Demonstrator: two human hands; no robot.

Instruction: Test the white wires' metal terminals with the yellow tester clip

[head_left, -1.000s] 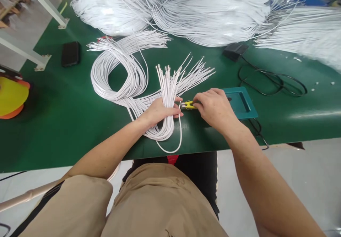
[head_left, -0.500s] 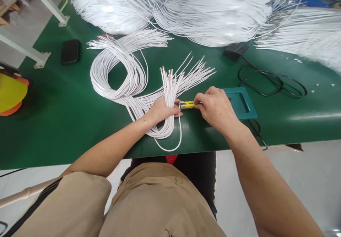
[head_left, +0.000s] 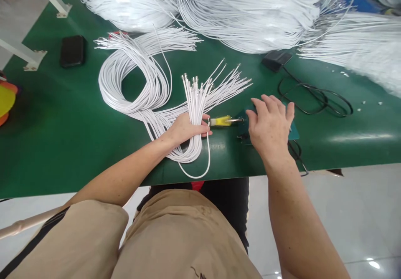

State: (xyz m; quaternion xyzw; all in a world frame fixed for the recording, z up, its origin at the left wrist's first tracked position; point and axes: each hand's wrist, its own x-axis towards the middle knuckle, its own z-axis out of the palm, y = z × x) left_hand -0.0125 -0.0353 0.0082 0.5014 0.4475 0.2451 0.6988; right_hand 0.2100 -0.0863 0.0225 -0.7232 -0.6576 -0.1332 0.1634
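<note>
My left hand [head_left: 184, 129] is closed around a bundle of white cables [head_left: 194, 103], whose metal-tipped ends stand upward past the fingers. One cable loops down separately from the fingertips and meets a yellow piece [head_left: 222, 121] with a silvery end on its left. A thin metal rod runs from that piece toward a teal device [head_left: 293, 133], which is mostly covered by my hand. My right hand [head_left: 271, 122] spreads its fingers over the device and grips nothing visible. More of the white cables [head_left: 150, 120] trail from the left hand into a large coil.
A big heap of white cables [head_left: 238, 16] fills the back of the green table [head_left: 78, 153]. A black box [head_left: 72, 51] lies at left, near white metal legs [head_left: 31, 57]. On the right are a black adapter [head_left: 276, 60] and its looped black cord [head_left: 322, 99].
My right hand has let go of the yellow piece, moved right over the teal device and spread its fingers. The left hand still holds the cables. The whole view has shifted slightly.
</note>
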